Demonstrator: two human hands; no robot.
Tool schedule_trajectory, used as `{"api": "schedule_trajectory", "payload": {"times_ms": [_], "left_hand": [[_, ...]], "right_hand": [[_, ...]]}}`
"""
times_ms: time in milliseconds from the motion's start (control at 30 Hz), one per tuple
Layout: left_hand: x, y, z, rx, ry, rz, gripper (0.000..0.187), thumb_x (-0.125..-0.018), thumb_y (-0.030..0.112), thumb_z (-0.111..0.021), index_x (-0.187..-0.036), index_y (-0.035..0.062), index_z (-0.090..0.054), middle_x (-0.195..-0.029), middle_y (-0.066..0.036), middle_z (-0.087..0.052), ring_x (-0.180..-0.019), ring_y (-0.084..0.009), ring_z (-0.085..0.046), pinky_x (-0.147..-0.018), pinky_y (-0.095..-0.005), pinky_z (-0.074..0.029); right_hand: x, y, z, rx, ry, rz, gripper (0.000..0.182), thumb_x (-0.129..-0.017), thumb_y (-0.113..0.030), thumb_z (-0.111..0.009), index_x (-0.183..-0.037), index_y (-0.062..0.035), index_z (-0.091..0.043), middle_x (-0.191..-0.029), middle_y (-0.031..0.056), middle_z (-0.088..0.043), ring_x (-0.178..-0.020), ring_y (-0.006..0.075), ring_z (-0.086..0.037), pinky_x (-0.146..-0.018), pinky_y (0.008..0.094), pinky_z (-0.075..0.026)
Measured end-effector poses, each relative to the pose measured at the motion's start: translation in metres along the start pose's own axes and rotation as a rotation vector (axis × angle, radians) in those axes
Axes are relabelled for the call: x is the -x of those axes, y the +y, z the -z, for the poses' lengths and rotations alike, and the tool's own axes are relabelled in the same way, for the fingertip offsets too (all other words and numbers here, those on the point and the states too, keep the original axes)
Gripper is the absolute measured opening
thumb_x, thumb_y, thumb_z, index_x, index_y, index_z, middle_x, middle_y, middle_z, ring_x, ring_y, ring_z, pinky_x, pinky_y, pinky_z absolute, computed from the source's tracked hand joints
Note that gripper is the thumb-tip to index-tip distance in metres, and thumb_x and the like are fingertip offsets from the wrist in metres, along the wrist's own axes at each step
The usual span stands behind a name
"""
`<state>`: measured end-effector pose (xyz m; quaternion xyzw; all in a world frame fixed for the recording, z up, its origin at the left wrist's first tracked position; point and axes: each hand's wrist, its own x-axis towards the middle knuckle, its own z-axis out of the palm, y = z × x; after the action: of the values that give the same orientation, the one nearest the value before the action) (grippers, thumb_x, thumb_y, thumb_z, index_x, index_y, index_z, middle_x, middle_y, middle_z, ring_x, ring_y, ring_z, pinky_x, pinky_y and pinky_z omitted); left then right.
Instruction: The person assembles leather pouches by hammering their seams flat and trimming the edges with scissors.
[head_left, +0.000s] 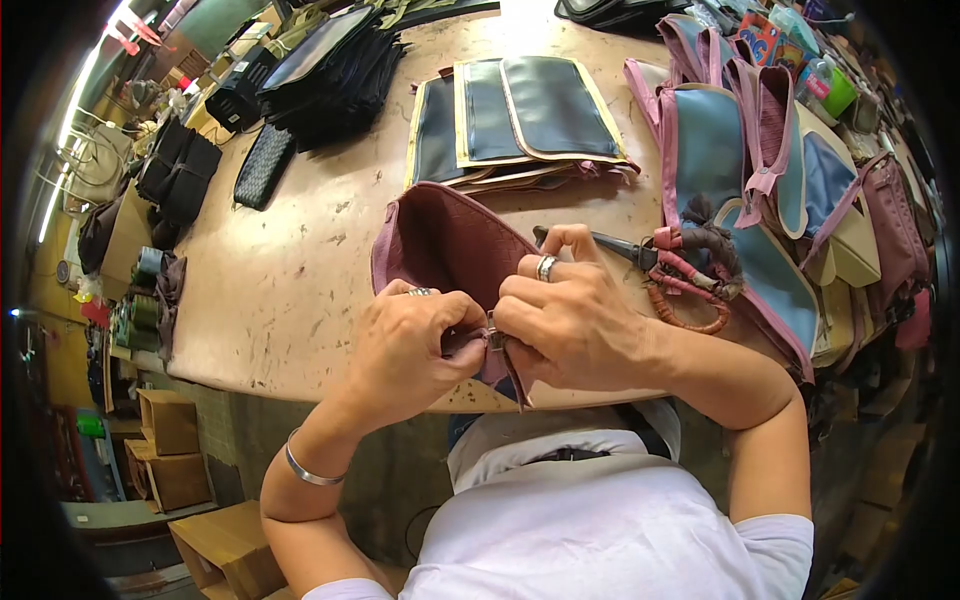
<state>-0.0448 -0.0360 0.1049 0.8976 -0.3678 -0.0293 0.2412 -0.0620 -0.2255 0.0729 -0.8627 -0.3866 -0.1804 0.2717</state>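
A dark pink pouch [455, 235] stands with its mouth open at the front edge of the worktable [280, 280]. My left hand [415, 335] pinches the pouch's near edge, beside a small metal piece [494, 338]. From the other side, my right hand [565, 310] grips the same edge, its fingers closed against the metal piece. Both hands nearly touch there, and the fingers partly hide the piece. Scissors with wrapped pink and brown handles [680, 275] lie just right of my right hand.
Flat black panels with yellow edges [540, 105] are stacked behind the pouch. Blue and pink bag pieces [710, 140] pile up at the right. Black pieces [335, 80] and a dark textured case [264, 166] lie at the back left. Cardboard boxes [230, 550] stand below the table.
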Motion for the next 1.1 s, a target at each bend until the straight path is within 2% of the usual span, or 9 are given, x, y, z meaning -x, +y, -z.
{"api": "schedule_trajectory", "payload": {"times_ms": [200,400,433,533,667,700,800,933,1100], "left_hand": [[0.009,-0.007,0.003,0.124,0.016,-0.122,0.013,-0.071,0.016,-0.070,-0.076,0.0088,-0.060,-0.062,-0.004,-0.059,-0.056,-0.0180,-0.057,-0.071,-0.0321,-0.040],[0.023,-0.030,0.010,0.019,0.227,-0.114,0.022,-0.069,0.010,-0.072,-0.086,0.0070,-0.058,-0.063,-0.005,-0.058,-0.052,-0.0190,-0.055,-0.056,-0.0312,-0.045],[0.027,-0.021,0.008,-0.005,0.318,-0.192,0.022,-0.068,0.003,-0.071,-0.086,0.0056,-0.058,-0.064,-0.006,-0.058,-0.052,-0.0195,-0.055,-0.047,-0.0298,-0.044],[0.028,-0.009,-0.002,-0.095,0.328,-0.402,0.023,-0.065,0.006,-0.070,-0.085,0.0071,-0.059,-0.072,-0.004,-0.057,-0.053,-0.0159,-0.053,-0.048,-0.0280,-0.043],[0.021,-0.013,-0.017,-0.199,0.316,-0.487,0.024,-0.063,0.005,-0.069,-0.084,0.0090,-0.058,-0.080,-0.005,-0.055,-0.055,-0.0146,-0.051,-0.048,-0.0259,-0.042],[0.020,-0.012,-0.019,-0.226,0.333,-0.511,0.024,-0.063,0.005,-0.068,-0.084,0.0094,-0.058,-0.082,-0.005,-0.054,-0.055,-0.0143,-0.050,-0.048,-0.0256,-0.042],[0.014,-0.014,-0.023,-0.232,0.377,-0.560,0.025,-0.062,0.003,-0.067,-0.084,0.0101,-0.058,-0.082,-0.005,-0.054,-0.053,-0.0133,-0.048,-0.047,-0.0250,-0.041],[0.011,-0.018,-0.024,-0.218,0.392,-0.572,0.025,-0.062,0.003,-0.067,-0.083,0.0107,-0.058,-0.083,-0.004,-0.054,-0.052,-0.0123,-0.046,-0.045,-0.0247,-0.039],[0.008,-0.019,-0.025,-0.252,0.363,-0.586,0.024,-0.063,0.003,-0.067,-0.083,0.0115,-0.057,-0.083,-0.004,-0.053,-0.052,-0.0119,-0.046,-0.046,-0.0244,-0.038]], "right_hand": [[-0.003,0.027,0.015,-0.330,-0.221,-0.088,0.009,-0.070,-0.016,-0.067,-0.075,-0.0129,-0.060,-0.074,0.0003,-0.058,-0.085,0.0169,-0.052,-0.081,0.0368,-0.033],[-0.005,0.043,0.026,-0.248,-0.089,-0.063,0.008,-0.070,-0.009,-0.066,-0.074,-0.0097,-0.060,-0.068,0.0023,-0.058,-0.080,0.0222,-0.052,-0.072,0.0329,-0.039],[-0.003,0.048,0.025,-0.425,-0.131,-0.106,0.008,-0.072,-0.007,-0.066,-0.079,-0.0083,-0.062,-0.080,0.0047,-0.063,-0.080,0.0220,-0.054,-0.079,0.0317,-0.036],[-0.005,0.058,0.026,-0.571,-0.223,-0.050,0.013,-0.075,-0.008,-0.062,-0.087,-0.0079,-0.067,-0.087,0.0044,-0.065,-0.083,0.0204,-0.055,-0.082,0.0316,-0.037],[-0.002,0.058,0.019,-0.913,-0.451,-0.289,0.031,-0.089,-0.026,-0.048,-0.095,-0.0031,-0.066,-0.094,0.0094,-0.064,-0.089,0.0228,-0.053,-0.084,0.0346,-0.038],[-0.005,0.055,0.022,-0.717,-0.539,-0.279,0.040,-0.092,-0.034,-0.042,-0.097,-0.0025,-0.066,-0.095,0.0122,-0.063,-0.090,0.0254,-0.052,-0.084,0.0363,-0.038],[-0.006,0.048,0.021,-0.491,-0.545,-0.217,0.039,-0.091,-0.035,-0.045,-0.097,-0.0028,-0.065,-0.093,0.0117,-0.061,-0.089,0.0260,-0.051,-0.084,0.0368,-0.038],[-0.004,0.052,0.015,-0.640,-0.403,-0.094,0.024,-0.083,-0.023,-0.060,-0.093,-0.0017,-0.064,-0.087,0.0106,-0.059,-0.086,0.0234,-0.052,-0.079,0.0352,-0.040],[-0.005,0.044,0.016,-0.697,-0.448,-0.263,0.016,-0.077,-0.014,-0.064,-0.084,-0.0003,-0.059,-0.079,0.0082,-0.057,-0.074,0.0195,-0.053,-0.068,0.0303,-0.043]]}}
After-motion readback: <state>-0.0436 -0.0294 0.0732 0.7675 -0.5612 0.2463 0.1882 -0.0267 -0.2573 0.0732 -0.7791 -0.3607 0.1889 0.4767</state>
